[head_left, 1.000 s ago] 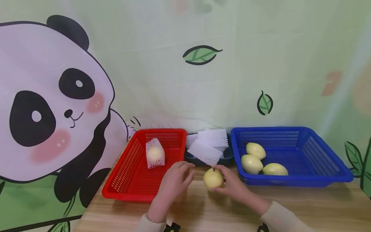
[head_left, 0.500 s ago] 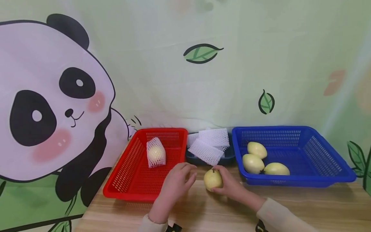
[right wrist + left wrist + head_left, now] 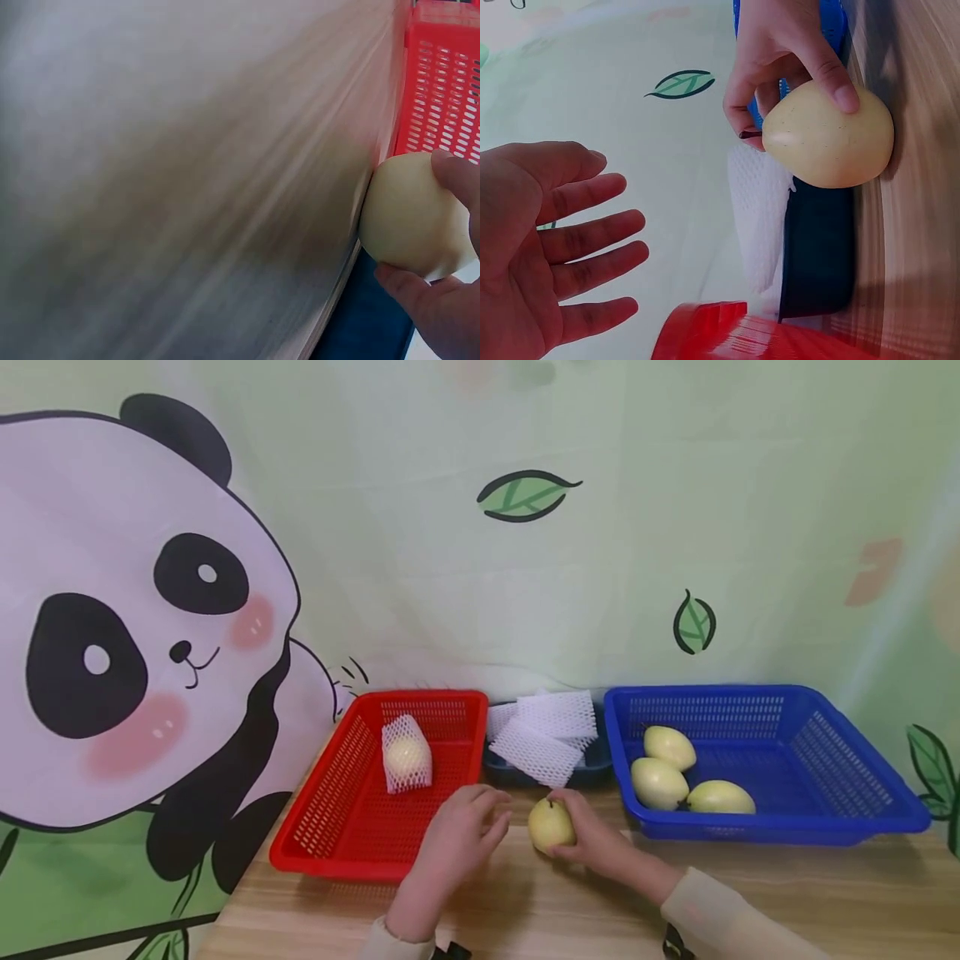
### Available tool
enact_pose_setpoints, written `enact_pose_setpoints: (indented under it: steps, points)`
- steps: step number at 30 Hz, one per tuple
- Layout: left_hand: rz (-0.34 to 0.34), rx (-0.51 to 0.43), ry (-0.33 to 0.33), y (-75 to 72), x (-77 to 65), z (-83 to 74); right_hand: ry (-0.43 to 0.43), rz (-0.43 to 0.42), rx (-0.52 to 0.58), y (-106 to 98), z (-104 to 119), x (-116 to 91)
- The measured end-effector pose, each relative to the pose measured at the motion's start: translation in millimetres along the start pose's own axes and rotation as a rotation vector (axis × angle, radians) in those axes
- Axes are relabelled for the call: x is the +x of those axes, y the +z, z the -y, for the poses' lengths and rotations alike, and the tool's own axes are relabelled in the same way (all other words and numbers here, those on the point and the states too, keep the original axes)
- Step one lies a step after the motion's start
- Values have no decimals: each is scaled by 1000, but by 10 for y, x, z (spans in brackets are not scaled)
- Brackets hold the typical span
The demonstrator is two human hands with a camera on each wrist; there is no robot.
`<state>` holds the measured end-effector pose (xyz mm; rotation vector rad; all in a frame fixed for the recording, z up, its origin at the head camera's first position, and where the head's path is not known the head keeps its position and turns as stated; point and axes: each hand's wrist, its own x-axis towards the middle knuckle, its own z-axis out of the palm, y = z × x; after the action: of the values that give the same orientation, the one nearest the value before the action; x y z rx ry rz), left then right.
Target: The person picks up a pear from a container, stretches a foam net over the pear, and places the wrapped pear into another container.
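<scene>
My right hand [image 3: 596,839] grips a pale yellow pear [image 3: 550,827] from its right side, thumb in front and fingers behind. The pear sits upright on the wooden table, its dark stem at the top in the head view. To the left, my left hand [image 3: 463,831] hovers apart from the pear with nothing in it. Its fingers are spread and relaxed in the left wrist view, where the pear [image 3: 829,135] shows in the other hand. White foam net sleeves [image 3: 543,739] lie piled in a small dark tray [image 3: 597,758] behind the pear.
On the left stands a red basket [image 3: 300,827] holding one pear in a foam net [image 3: 407,758]. A blue basket [image 3: 787,777] on the right holds 3 bare pears [image 3: 660,783]. Behind everything hangs a cloth backdrop [image 3: 420,568] with a printed panda.
Both hands and the pear stay almost in place. The whole head view has shifted slightly, so the scene sits a little further right.
</scene>
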<state>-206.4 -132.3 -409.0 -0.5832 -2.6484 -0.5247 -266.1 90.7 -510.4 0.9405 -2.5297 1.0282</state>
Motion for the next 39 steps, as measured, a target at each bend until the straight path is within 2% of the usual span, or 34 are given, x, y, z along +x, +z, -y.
enact_pose_setpoints:
  steps: [4,8,13,15,18,21,23,26,29,35,39]
  points:
    - [-2,22,16,-68,6,-14,-43,-16,-22,-20,-7,15]
    - [33,43,22,-199,32,-35,-41,-7,-37,-45,-12,18]
    - [86,71,110,-441,119,-62,-13,14,-39,-79,-5,19]
    - [118,91,152,-560,182,-77,3,21,-35,-98,3,24]
    - [194,113,179,-728,323,-102,22,13,-35,-141,14,27]
    - [290,126,162,-832,515,-118,46,4,-33,-207,33,9]
    - [354,135,144,-842,664,-120,58,4,-37,-257,53,-25]
    - [434,156,134,-775,885,-116,60,16,-48,-334,94,-107]
    - [494,180,144,-629,1065,-93,58,43,-54,-402,157,-214]
    - [581,277,197,-270,1293,-22,-21,80,-66,-527,301,-439]
    - [638,299,167,-47,1441,-19,-33,79,-42,-600,346,-586]
